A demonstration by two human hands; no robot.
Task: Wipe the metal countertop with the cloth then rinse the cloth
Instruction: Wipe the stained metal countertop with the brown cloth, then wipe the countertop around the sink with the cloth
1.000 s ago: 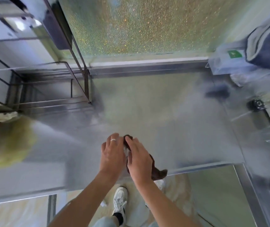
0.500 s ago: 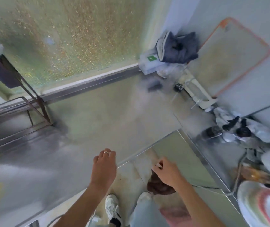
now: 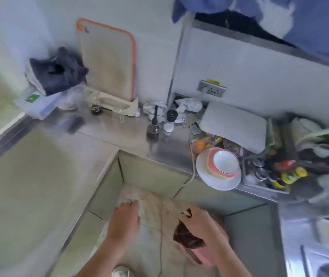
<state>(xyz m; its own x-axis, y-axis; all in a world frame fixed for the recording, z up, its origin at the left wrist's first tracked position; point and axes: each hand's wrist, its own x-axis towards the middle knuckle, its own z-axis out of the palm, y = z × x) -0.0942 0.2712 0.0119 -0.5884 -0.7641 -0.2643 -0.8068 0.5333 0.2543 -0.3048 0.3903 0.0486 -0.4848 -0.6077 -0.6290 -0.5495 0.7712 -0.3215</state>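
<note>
My right hand grips a dark brown cloth, which hangs bunched below the fingers over the floor, off the counter. My left hand is held out beside it with relaxed fingers and holds nothing; a ring shows on one finger. The metal countertop runs along the left and wraps round the far corner to the right. A corner of a steel sink shows at the bottom right edge.
On the far counter stand a dark bottle, a small white bottle, stacked plates and bowls, a tray of condiments and a cutting board against the wall. Dark cloths sit in the corner.
The view has swung right from the left counter to the corner and sink side. My right hand lifted the cloth off the countertop; my left hand came off the counter edge.
</note>
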